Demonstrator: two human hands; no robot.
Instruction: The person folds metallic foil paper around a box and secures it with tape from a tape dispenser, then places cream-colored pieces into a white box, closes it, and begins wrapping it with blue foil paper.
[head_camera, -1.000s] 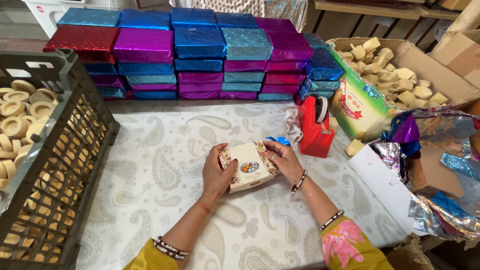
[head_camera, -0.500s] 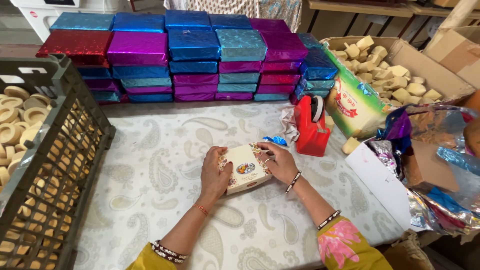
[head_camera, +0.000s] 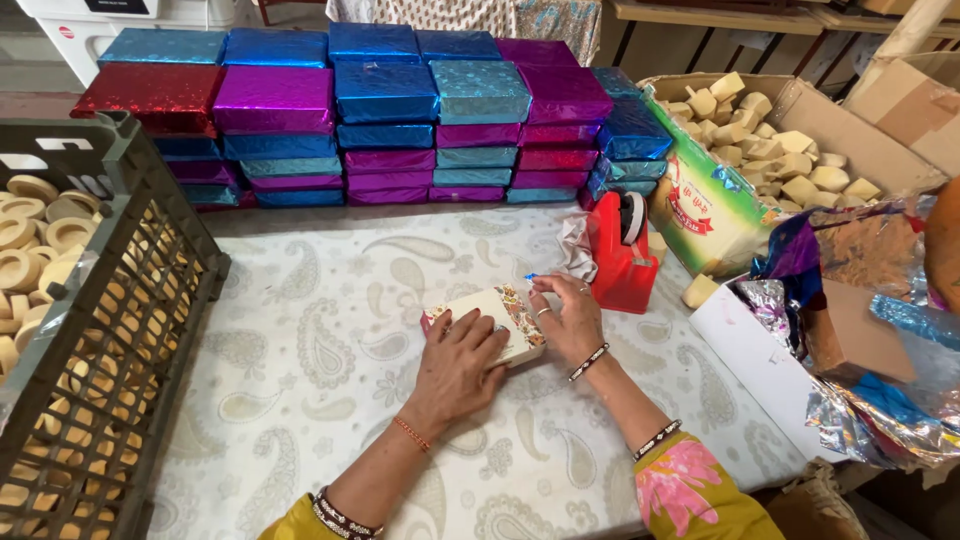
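Squarely in the middle of the paisley-printed tablecloth lies a small cream box with a floral end panel, and both hands are on it. The left hand lies palm down over the near side of the box, fingers spread flat across its top, pressing rather than gripping. The right hand rests against the box's right end, its fingers curled at the patterned edge; whether they pinch anything there cannot be told. Just beyond the right hand stands a red tape dispenser, with a crumpled scrap of pale foil beside it. Along the far edge of the table, stacks of foil-wrapped boxes in blue, purple, teal and red stand in rows. On the left, a dark plastic crate holds pale ring-shaped pieces. On the right, an open carton holds cream-coloured blocks, and loose sheets of shiny foil wrap lie near it.
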